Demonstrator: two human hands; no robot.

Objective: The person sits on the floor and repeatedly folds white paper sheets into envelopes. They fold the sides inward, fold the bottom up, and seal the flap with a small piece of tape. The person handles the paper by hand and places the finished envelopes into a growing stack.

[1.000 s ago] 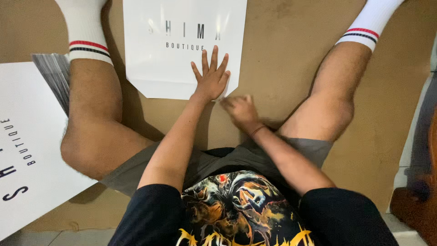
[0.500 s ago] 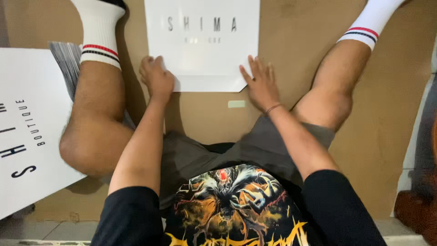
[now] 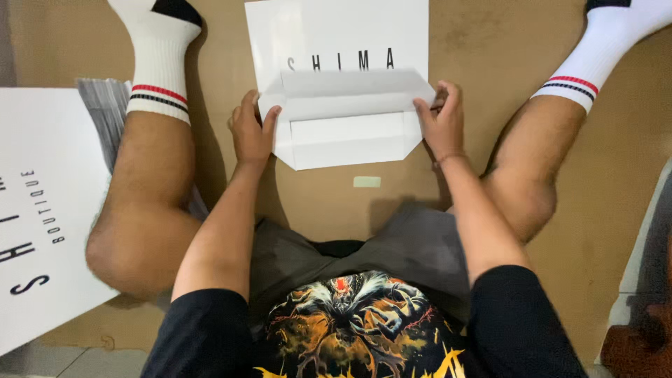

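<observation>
I sit on a sheet of brown cardboard (image 3: 490, 42) that covers the floor, my legs spread wide in white socks with red and dark stripes. Off by my left leg lies a big white printed sheet (image 3: 42, 210), flat, its far corner over a stack of grey striped sheets (image 3: 105, 115) that shows beside my left calf. Between my legs lies the white paper bag (image 3: 336, 35), flat on the cardboard with dark letters across its face, and its near end is folded up into a bottom flap (image 3: 346, 119) with slanted corners and a creased inner panel. My left hand (image 3: 250, 133) sits at the flap's left corner, fingers curled and the thumb laid on top of the paper, so it pinches that corner. My right hand (image 3: 439, 122) sits at the right corner, fingers bent down over the edge and pressing it; I cannot tell whether the thumb is under the paper. The two hands are well apart, the whole flap between them. Just near my lap, below the flap, a small pale green slip (image 3: 367, 182) lies on the cardboard, touching neither hand.
</observation>
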